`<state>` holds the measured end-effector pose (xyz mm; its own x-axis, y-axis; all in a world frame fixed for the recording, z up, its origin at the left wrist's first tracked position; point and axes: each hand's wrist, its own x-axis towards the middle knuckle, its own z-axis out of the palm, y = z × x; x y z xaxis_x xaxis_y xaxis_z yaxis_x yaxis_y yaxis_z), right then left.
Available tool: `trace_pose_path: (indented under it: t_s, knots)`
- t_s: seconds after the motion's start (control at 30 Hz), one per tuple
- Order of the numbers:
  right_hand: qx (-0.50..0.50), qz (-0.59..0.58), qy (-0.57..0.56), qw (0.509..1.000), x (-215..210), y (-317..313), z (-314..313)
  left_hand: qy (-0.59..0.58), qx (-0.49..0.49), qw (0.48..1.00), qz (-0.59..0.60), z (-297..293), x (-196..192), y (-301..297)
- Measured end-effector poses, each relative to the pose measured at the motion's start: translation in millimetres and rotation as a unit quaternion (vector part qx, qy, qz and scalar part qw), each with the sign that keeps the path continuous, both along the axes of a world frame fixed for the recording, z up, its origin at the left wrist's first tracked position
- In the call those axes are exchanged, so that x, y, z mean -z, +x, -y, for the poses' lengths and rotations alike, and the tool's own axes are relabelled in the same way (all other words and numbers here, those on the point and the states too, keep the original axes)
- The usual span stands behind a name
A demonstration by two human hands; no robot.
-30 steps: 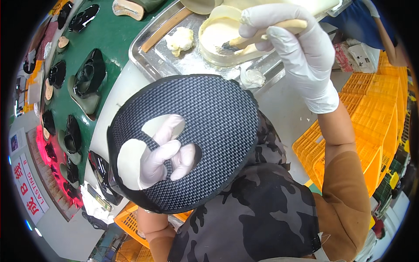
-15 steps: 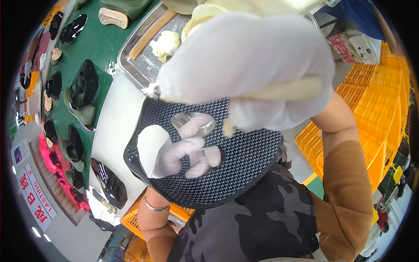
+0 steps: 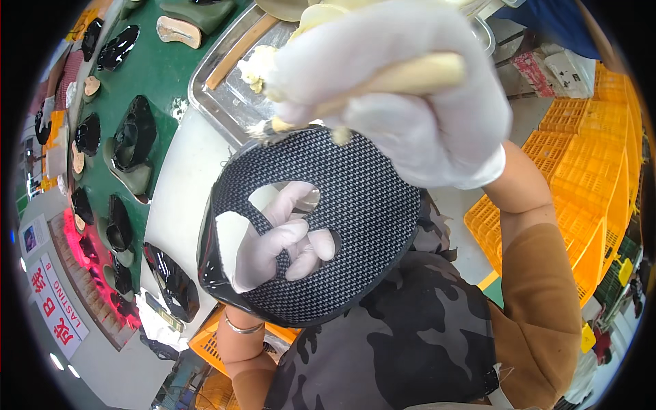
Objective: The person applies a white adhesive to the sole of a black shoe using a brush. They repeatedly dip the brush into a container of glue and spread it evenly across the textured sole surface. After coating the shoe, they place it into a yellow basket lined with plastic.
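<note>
My left hand (image 3: 263,253), in a white glove, grips a shoe upper (image 3: 362,212) with a black-and-white houndstooth lining and a glossy black outer edge. Its fingers pass around and through the cut-out openings. Above the upper's far side, my right hand (image 3: 417,89), gloved too, is closed round a brush with a pale wooden handle (image 3: 383,78). The pale bristles (image 3: 263,131) are at the upper's far edge; whether they touch it I cannot tell. Part of the upper's far right is hidden behind my right hand.
Beyond the upper, a metal tray (image 3: 198,89) holds a wooden stick (image 3: 242,53) and a cream-coloured lump (image 3: 258,65). Along the left, a green conveyor (image 3: 160,75) carries several black shoe uppers and lasts. A glossy black piece (image 3: 171,283) lies on the white ledge. Orange crates (image 3: 581,157) stand at right.
My right hand has moved back and turned, bringing the brush handle into clearer sight. The bristles have shifted slightly right. The upper has tilted and moved a little left in my left hand.
</note>
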<state>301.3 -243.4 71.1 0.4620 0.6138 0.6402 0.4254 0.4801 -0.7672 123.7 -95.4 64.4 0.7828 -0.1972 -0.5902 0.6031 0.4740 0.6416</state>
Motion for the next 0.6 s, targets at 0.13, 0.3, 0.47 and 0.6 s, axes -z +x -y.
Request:
trace_pose_path:
  t_s: [0.13,0.3,0.47,0.6]
  knots:
    - [0.056,0.131,-0.094,0.985,-1.2,8.5,14.9,0.057,-0.040,0.998,-0.007,-3.4,-7.0,-13.1]
    - [0.094,0.042,-0.028,0.994,1.0,0.5,7.8,0.035,-0.095,0.995,0.010,-5.0,0.0,-26.6]
    - [0.141,0.103,0.055,0.983,7.2,4.3,-10.8,0.098,-0.096,0.986,0.092,-3.7,6.4,-38.8]
    - [0.149,0.021,-0.064,0.987,4.5,-10.0,16.2,0.048,-0.223,0.970,0.082,-6.9,7.6,-48.5]
